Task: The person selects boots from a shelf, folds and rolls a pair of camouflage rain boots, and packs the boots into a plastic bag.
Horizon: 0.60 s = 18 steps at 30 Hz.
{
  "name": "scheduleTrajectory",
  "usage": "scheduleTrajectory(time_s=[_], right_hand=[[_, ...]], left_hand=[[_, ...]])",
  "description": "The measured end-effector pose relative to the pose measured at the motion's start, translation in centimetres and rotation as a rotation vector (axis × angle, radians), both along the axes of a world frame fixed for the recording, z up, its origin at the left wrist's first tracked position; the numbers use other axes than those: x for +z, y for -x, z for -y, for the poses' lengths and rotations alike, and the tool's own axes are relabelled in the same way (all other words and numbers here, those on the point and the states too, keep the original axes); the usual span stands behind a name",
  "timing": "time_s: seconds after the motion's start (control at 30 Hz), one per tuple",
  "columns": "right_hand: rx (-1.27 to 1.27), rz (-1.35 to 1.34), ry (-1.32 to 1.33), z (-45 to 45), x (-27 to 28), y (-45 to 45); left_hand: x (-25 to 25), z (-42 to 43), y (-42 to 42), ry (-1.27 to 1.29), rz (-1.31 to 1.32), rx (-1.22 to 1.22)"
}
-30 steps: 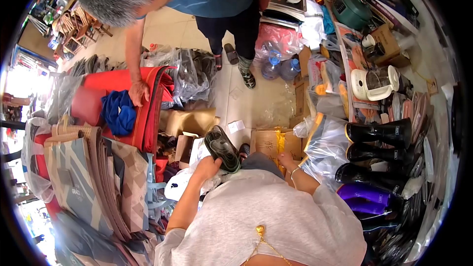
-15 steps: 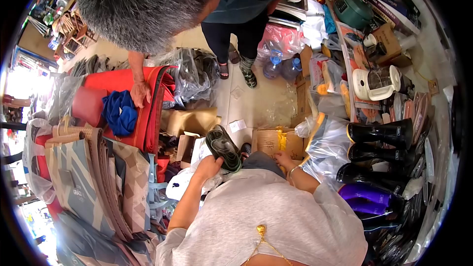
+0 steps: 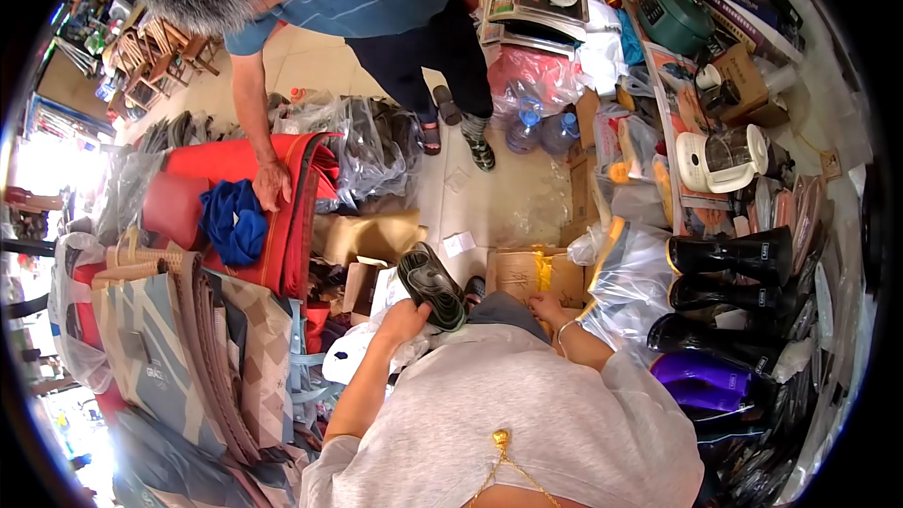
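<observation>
My left hand (image 3: 406,322) is closed on the near edge of a dark green, shoe-shaped bundle (image 3: 435,287) with layered rims; I cannot tell its exact kind. White plastic bags (image 3: 362,357) lie beside and under that hand. My right hand (image 3: 546,309) rests by my right thigh, fingers curled, close to an open cardboard box (image 3: 527,273) with yellow tape. Whatever it grips, if anything, is hidden.
A person (image 3: 376,9) stands across from me, one hand (image 3: 273,185) on a folded red mat (image 3: 292,216) beside a blue cloth (image 3: 232,222). Black rubber boots (image 3: 729,256) line the right. Folded mats (image 3: 150,348) stand at left. Water jugs (image 3: 524,132) sit on the floor.
The other person's head and body have shifted left and back, uncovering a scale at the top. Their hand stays on the red mat. My hands look almost unchanged.
</observation>
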State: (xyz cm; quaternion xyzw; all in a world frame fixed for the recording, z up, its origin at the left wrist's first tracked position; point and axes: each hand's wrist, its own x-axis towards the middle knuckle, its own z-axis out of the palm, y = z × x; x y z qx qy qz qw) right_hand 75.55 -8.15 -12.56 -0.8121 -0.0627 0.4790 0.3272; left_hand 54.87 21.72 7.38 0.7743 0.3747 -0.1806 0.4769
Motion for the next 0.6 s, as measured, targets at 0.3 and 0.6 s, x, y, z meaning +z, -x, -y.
scheduleTrajectory(time_s=[0.3, 0.6], right_hand=[[0.015, 0.005, -0.033, -0.1, -1.9, -0.7], [0.018, 0.107, 0.023, -0.7, -1.6, -0.5]], left_hand=[[1.1, -0.2, -0.5, -0.013, -0.026, -0.043], [1.9, -0.2, -0.9, -0.039, 0.0, -0.054]])
